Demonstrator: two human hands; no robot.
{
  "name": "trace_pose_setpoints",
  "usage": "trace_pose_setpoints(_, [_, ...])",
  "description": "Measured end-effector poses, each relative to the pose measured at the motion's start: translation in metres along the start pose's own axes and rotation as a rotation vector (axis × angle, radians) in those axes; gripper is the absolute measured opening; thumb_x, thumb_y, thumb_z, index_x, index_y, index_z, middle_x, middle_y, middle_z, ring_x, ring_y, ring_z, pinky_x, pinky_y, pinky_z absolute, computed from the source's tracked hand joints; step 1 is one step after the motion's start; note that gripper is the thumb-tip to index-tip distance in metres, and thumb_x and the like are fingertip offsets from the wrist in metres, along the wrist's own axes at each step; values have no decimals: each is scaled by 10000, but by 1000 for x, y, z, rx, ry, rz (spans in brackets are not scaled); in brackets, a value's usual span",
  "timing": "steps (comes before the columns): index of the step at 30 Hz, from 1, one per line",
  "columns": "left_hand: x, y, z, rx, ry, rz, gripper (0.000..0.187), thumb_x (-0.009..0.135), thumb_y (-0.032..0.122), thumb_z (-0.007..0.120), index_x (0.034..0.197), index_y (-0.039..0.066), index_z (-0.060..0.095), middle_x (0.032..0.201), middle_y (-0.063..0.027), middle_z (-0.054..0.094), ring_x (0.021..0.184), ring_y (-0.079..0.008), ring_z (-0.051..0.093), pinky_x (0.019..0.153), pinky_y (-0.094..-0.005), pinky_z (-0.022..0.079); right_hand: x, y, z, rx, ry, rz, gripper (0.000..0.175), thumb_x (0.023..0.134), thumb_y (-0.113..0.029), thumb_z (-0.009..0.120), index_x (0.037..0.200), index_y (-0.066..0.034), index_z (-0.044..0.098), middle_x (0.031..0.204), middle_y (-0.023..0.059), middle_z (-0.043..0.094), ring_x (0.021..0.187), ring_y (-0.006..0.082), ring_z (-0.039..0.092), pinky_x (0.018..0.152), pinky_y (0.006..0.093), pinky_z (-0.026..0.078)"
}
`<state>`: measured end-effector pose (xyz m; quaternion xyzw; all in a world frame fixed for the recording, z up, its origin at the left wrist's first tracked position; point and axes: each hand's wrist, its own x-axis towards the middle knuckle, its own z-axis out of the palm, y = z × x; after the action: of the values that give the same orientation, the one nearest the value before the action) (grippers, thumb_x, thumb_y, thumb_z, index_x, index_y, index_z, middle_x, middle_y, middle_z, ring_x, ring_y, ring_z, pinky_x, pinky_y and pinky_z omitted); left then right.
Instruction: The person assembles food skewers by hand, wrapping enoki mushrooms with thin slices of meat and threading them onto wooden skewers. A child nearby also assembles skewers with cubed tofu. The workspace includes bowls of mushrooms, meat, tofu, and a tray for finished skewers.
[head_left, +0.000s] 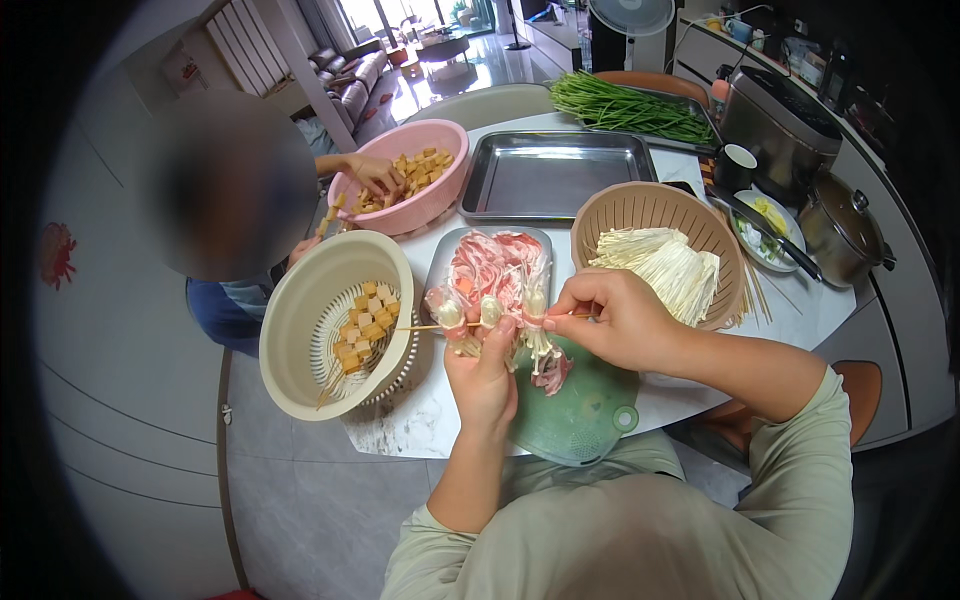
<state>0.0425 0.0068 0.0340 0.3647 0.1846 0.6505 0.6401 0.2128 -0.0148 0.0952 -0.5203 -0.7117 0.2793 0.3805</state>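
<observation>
A thin bamboo skewer (420, 328) runs crosswise through several meat-wrapped enoki mushroom rolls (535, 319). My left hand (484, 386) grips the rolls from below, its thumb pressed against the middle one. At the skewer's right end, my right hand (626, 319) pinches the stick beside the rightmost roll. Beneath both hands lies a green cutting board (589, 420), and a loose piece of meat (555, 373) shows just above it. Sliced raw meat (499, 262) in clear plastic fills a grey tray (545, 241) right behind my hands.
At left, a beige colander (274, 352) holds skewered tofu cubes (364, 330). Another person's hand (373, 174) reaches into a pink basin (457, 135) of tofu. Behind stands a metal tray (555, 176); enoki (660, 270) fills a brown basket (600, 206). A knife (772, 232) rests across a plate (795, 259).
</observation>
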Motion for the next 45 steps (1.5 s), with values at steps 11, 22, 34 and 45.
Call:
trace_pose_setpoints(11, [-1,-3,2,86,43,-21,436,912,66,599,1311,26,429,1196,-87,560,1081,-175,567,926,-331,471,0,5,1,-32,66,3,220,779,-265,731,741,-54,681,635,72,587,567,208,574,531,329,432])
trace_pose_setpoints(22, [14,1,-31,59,26,7,278,989,154,508,1204,-21,528,1131,-116,621,1008,-177,624,882,-323,513,-1,20,-6,27,96,88,235,775,-276,738,737,-52,680,578,58,544,520,180,512,512,327,398])
trace_pose_setpoints(34, [68,-17,-55,292,98,234,337,985,194,510,1249,-15,519,1200,-115,567,1037,-169,555,918,-317,460,50,49,-47,243,38,191,121,854,-108,672,888,6,691,717,13,631,614,44,533,529,217,415])
trace_pose_setpoints(45, [66,-33,-83,299,116,341,270,938,153,505,1150,-7,554,1052,-75,570,904,-124,534,776,-237,459,235,129,-52,-238,336,564,278,811,-83,589,1057,-6,692,766,95,652,585,184,586,472,299,418])
